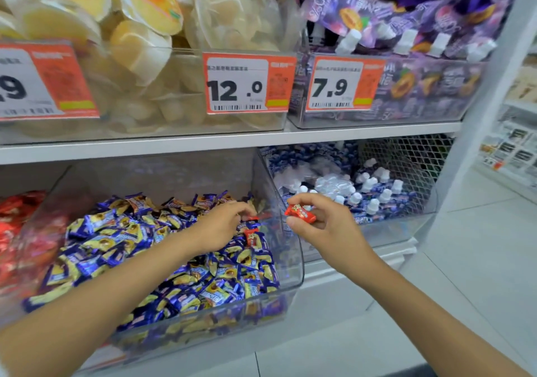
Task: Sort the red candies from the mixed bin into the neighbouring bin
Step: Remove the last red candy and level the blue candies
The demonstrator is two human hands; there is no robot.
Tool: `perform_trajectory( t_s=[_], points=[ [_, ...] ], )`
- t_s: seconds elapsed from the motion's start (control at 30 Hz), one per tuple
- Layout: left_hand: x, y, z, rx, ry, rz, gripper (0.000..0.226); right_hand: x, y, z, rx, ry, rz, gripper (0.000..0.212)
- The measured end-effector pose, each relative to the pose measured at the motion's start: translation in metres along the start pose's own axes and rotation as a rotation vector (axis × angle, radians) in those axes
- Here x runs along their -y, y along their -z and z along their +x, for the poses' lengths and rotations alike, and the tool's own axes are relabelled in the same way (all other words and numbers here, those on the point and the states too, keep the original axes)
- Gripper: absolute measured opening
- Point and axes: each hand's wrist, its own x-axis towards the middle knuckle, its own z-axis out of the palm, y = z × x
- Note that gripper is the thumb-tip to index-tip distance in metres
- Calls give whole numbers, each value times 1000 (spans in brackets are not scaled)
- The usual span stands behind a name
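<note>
A clear mixed bin (293,260) on the lower shelf holds a heap of blue-and-yellow wrapped candies (162,260). My right hand (322,222) pinches a red candy (300,214) just above the bin's right wall. My left hand (223,222) reaches into the far right of the heap, fingertips curled at another red candy (252,218). A third red candy (251,237) lies on the heap just below that hand. The neighbouring bin of red candies (17,231) stands at the left edge.
A clear bin (401,222) of blue-and-white spouted pouches stands to the right. The shelf above carries bins of yellow jelly cups (139,42) and purple pouches (406,27), with orange price tags (247,83). White floor tiles lie to the lower right.
</note>
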Motion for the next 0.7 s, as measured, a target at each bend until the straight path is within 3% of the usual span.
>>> perform_trajectory(
  t_s=[0.13,0.2,0.33,0.4,0.53,0.7],
  points=[
    [5,-6,3,133,3,175,33,-1,0,0,4,-1,17,25],
    [2,-6,5,35,11,92,19,-1,-1,0,9,-3,17,26],
    [2,5,12,-238,70,-158,17,-2,0,1,13,-10,30,25],
    [8,6,18,-187,104,-111,7,-3,0,0,17,-13,31,25],
    [13,-3,34,-97,205,54,32,-2,0,0,17,-23,48,24],
    [18,-13,38,-139,93,230,30,-2,0,-1,10,-26,22,24]
  ],
)
